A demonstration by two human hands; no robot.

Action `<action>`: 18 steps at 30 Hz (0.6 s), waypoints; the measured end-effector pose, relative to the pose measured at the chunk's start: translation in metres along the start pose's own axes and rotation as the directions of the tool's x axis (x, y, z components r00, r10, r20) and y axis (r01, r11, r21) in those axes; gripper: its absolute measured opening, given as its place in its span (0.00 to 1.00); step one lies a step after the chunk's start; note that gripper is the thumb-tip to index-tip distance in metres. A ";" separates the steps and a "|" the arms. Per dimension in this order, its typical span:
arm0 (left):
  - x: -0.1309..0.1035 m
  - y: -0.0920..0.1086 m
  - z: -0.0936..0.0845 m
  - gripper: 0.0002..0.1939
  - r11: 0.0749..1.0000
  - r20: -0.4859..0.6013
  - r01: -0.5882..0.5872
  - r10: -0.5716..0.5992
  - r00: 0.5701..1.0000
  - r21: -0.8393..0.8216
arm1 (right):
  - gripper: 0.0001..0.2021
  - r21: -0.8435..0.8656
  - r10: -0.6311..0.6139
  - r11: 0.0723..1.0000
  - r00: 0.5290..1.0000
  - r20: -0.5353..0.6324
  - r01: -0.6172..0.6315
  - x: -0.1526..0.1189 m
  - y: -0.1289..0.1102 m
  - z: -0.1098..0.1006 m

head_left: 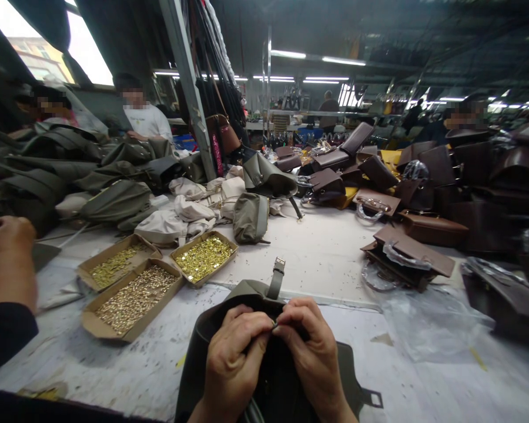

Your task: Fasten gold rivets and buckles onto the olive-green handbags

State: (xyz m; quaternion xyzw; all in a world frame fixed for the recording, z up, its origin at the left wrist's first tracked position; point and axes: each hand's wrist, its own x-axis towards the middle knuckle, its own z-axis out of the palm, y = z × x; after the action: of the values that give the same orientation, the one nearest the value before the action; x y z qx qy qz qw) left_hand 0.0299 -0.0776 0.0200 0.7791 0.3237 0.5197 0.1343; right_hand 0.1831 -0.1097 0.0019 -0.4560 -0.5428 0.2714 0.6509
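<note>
A dark olive bag [240,291] lies in front of me at the table's near edge. A strap with a metal buckle [279,267] sticks up from its far side, and a flap with a slotted tab [372,398] lies out to the right. My left hand [238,352] and my right hand [311,346] meet over the bag's opening. Thumbs and fingertips of both are pinched together on a small edge or piece of the bag; the exact part is hidden by the fingers. The bag's inside is dark.
Cardboard trays of small metal parts, a gold one [205,258] and a copper-toned one [134,299] among them, stand to the left. A co-worker's arm [9,270] reaches in at far left. Olive and beige bags [194,205] pile behind; brown handbags [414,252] and plastic wrap [432,323] lie right.
</note>
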 end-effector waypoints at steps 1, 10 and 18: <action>0.000 0.000 0.000 0.11 1.000 0.003 0.004 -0.004 1.000 -0.008 | 0.11 0.007 -0.006 1.000 1.000 0.006 0.006 0.000 0.000 0.000; 0.017 0.011 -0.030 0.08 0.963 0.084 0.238 -0.228 0.970 -0.125 | 0.15 -0.014 -0.088 0.996 0.993 0.084 0.090 -0.002 0.008 -0.006; 0.112 -0.010 -0.044 0.20 0.957 0.770 0.047 -0.260 0.582 0.287 | 0.09 0.069 -0.076 0.996 0.974 0.212 0.062 0.006 0.018 -0.013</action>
State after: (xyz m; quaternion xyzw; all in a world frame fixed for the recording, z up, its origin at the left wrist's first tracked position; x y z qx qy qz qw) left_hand 0.0154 -0.0036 0.1144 0.9077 0.3546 0.0586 0.2166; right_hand 0.1995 -0.1004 -0.0114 -0.3846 -0.6167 0.3130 0.6114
